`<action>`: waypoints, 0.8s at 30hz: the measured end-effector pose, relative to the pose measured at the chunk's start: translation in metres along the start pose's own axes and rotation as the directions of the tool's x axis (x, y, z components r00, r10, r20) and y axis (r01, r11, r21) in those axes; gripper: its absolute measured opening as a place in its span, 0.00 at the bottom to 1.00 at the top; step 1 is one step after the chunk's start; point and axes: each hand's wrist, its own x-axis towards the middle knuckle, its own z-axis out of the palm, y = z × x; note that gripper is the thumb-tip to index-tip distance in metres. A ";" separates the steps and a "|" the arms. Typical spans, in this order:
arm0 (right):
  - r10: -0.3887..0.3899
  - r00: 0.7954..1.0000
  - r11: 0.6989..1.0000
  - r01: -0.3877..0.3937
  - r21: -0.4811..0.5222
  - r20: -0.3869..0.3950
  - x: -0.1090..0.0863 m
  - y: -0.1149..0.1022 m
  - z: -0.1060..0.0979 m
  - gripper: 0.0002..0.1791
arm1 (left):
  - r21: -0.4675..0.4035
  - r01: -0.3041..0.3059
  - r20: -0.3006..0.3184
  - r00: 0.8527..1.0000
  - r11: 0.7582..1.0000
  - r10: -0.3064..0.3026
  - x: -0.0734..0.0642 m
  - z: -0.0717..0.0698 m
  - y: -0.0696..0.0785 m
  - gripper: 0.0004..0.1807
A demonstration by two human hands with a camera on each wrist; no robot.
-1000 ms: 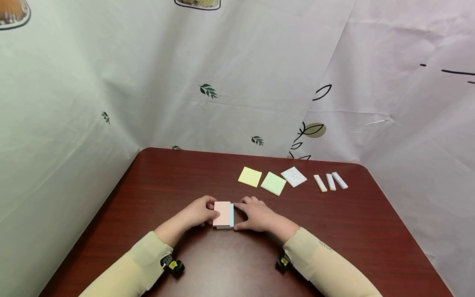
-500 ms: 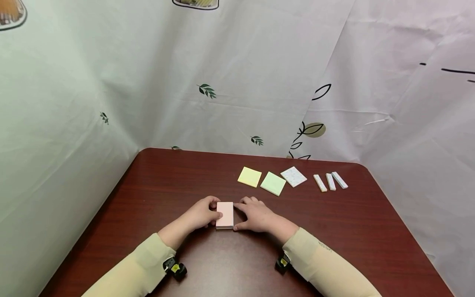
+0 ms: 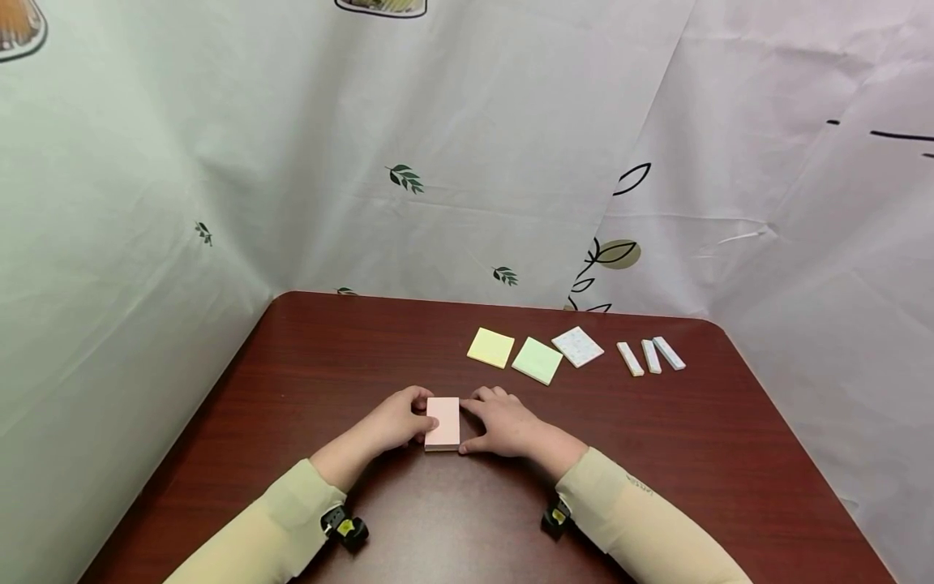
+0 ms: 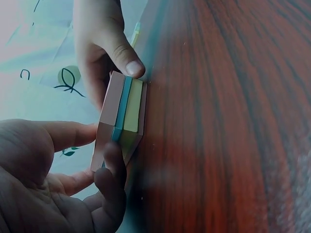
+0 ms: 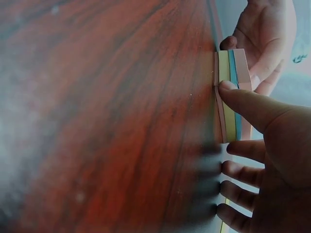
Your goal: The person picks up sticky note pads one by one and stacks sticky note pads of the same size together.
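Note:
A stack of sticky note pads stands on the table between my hands. Its top pink pad (image 3: 445,415) covers the rest from above in the head view. From the side, the left wrist view shows a thin blue pad (image 4: 123,102), a yellow pad (image 4: 133,107) and another pink layer at the bottom, edges roughly lined up. My left hand (image 3: 397,418) grips the stack's left side, thumb over the top pad's edge and fingers along the side. My right hand (image 3: 507,423) touches the right side, thumb at the near corner and forefinger at the far corner, other fingers extended.
Farther back lie a yellow pad (image 3: 491,348), a pale green pad (image 3: 537,361) and a white patterned pad (image 3: 578,347). Three narrow white blocks (image 3: 630,359) lie to their right. A white printed curtain (image 3: 452,219) hangs behind the brown table (image 3: 350,341).
The top pink pad, earlier offset to the left with a blue strip showing, has slid right and now sits flush. My left hand moved slightly right with it; the right hand stayed put.

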 end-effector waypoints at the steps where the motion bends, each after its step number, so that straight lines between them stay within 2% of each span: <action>1: -0.001 1.000 1.000 0.001 -0.006 -0.003 0.000 0.000 0.000 0.43 | 0.005 -0.003 0.000 1.000 1.000 0.003 0.000 0.000 0.001 0.23; 5: -0.011 1.000 1.000 0.011 -0.021 -0.012 -0.003 0.000 -0.001 0.43 | 0.059 -0.037 -0.013 0.999 0.998 0.038 0.001 -0.004 0.003 0.23; 8: -0.036 0.999 0.999 0.036 0.006 -0.029 -0.009 0.001 -0.003 0.41 | 0.162 -0.064 -0.051 0.996 0.985 0.073 -0.001 -0.006 0.003 0.23; 11: -0.075 0.995 0.996 0.078 0.052 -0.060 -0.017 0.005 -0.004 0.37 | 0.290 -0.076 -0.108 0.988 0.954 0.112 -0.006 -0.009 0.001 0.23; 14: -0.106 0.990 0.991 0.114 0.077 -0.094 -0.027 0.012 -0.003 0.33 | 0.408 -0.111 -0.155 0.970 0.906 0.189 -0.013 -0.013 0.000 0.24; 16: -0.120 0.986 0.988 0.130 0.087 -0.115 -0.036 0.017 -0.005 0.32 | 0.472 -0.154 -0.155 0.955 0.868 0.254 -0.020 -0.017 -0.001 0.26; 18: -0.131 0.983 0.987 0.142 0.080 -0.132 -0.044 0.025 -0.006 0.32 | 0.539 -0.206 -0.137 0.935 0.816 0.327 -0.026 -0.021 -0.002 0.28; 21: -0.152 0.974 0.985 0.164 0.058 -0.168 -0.057 0.036 -0.009 0.33 | 0.640 -0.275 -0.083 0.904 0.718 0.420 -0.037 -0.028 -0.003 0.34; 24: -0.167 0.964 0.985 0.172 0.008 -0.208 -0.070 0.048 -0.012 0.35 | 0.722 -0.322 -0.024 0.874 0.613 0.486 -0.046 -0.033 -0.006 0.38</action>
